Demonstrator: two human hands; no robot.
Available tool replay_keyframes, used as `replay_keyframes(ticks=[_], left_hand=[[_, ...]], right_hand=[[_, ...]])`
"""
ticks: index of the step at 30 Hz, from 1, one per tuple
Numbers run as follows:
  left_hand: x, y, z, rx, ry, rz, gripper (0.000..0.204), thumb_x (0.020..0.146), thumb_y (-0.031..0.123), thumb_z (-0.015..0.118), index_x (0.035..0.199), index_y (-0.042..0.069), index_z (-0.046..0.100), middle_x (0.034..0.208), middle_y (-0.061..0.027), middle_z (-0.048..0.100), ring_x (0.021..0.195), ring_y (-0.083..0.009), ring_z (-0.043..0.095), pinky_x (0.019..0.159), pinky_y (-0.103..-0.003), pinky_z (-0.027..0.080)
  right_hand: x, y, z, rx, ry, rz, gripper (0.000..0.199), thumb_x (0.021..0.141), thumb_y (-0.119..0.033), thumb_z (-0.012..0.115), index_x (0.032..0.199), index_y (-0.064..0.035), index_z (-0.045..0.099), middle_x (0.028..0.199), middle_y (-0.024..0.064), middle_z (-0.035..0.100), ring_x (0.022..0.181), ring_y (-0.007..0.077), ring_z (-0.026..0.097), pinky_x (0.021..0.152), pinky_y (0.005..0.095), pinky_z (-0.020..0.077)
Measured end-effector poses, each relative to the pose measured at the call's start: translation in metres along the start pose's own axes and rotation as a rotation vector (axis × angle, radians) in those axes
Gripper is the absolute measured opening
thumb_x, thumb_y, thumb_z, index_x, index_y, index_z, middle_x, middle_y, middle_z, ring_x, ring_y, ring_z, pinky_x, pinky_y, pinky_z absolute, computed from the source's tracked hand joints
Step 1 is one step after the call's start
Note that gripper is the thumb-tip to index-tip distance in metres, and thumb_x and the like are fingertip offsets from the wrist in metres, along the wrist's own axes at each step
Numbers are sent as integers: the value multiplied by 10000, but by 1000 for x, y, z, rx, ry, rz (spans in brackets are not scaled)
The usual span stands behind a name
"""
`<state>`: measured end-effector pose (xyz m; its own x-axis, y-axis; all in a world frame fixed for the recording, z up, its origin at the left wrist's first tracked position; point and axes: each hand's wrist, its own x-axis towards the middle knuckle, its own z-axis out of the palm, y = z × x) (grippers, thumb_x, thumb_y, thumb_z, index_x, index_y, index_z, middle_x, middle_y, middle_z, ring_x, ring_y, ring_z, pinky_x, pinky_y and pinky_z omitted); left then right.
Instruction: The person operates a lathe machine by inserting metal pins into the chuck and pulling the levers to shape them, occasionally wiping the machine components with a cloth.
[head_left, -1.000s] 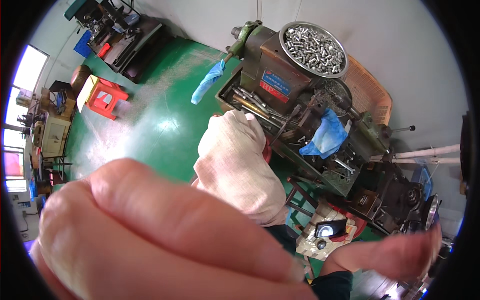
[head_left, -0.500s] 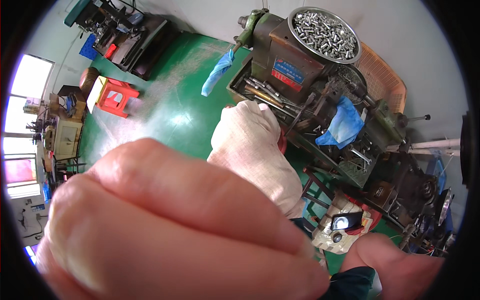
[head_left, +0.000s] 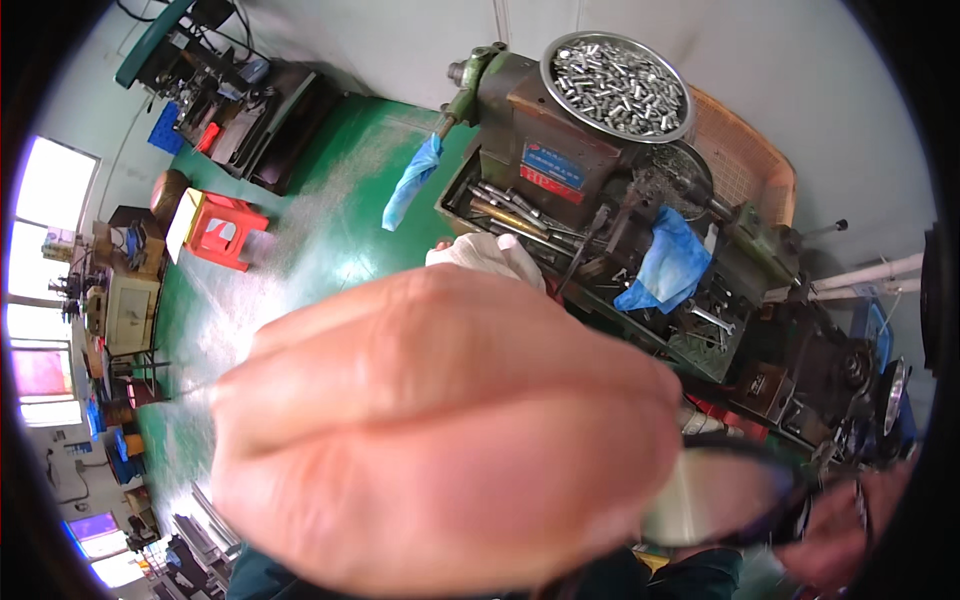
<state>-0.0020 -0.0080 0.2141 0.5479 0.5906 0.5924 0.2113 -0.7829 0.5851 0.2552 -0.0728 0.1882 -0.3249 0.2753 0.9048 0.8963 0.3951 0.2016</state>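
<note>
Very close to the camera, my left hand fills the middle, bare and blurred, its fingers curled. What it holds, if anything, is hidden. At the lower right my right hand, also blurred, is closed at the side of dark-rimmed eyeglasses; one lens shows beside my left hand. Beyond my left hand's knuckles a beige cloth-covered shape with a pinkish tip shows in part. I cannot tell whether it is a gloved hand.
An old machine bears a metal bowl of small metal cylinders. Beside it lie a tray of rods, a blue cloth and a wrench. A red stool stands on the green floor; a drilling machine is behind.
My left hand has moved right, covering more of the beige shape. The eyeglasses have come into view at the lower right beside my right hand. The view has shifted slightly.
</note>
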Motion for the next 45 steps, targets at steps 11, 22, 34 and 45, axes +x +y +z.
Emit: replay_keyframes(ticks=[11,22,34,45], left_hand=[[-33,-56,93,70,-18,-469,196,683,-49,543,872,-26,588,734,-107,597,612,-151,563,589,-217,427],[-85,-80,202,-429,-418,-718,134,733,27,528,845,-15,588,651,-125,587,572,-134,574,525,-240,449],[-108,-38,283,-460,-483,-525,399,688,57,592,1063,40,457,1035,-118,435,821,-209,523,681,-285,438],[-100,-49,170,-369,-202,-689,380,677,-56,520,1046,20,474,1073,-104,436,840,-154,508,717,-251,425]], right_hand=[[-106,-13,54,477,-258,888,94,621,-49,626,659,-57,541,607,38,497,626,196,463,598,289,346],[-262,-47,-11,1200,-574,1881,70,744,-48,556,729,15,531,724,19,539,642,64,510,571,190,410],[-440,-30,-159,634,-62,2255,39,726,-47,534,721,-8,537,661,22,523,601,110,507,550,206,402],[-531,-31,-218,332,325,2728,61,720,-117,543,676,-78,528,615,33,561,520,136,501,526,246,425]])
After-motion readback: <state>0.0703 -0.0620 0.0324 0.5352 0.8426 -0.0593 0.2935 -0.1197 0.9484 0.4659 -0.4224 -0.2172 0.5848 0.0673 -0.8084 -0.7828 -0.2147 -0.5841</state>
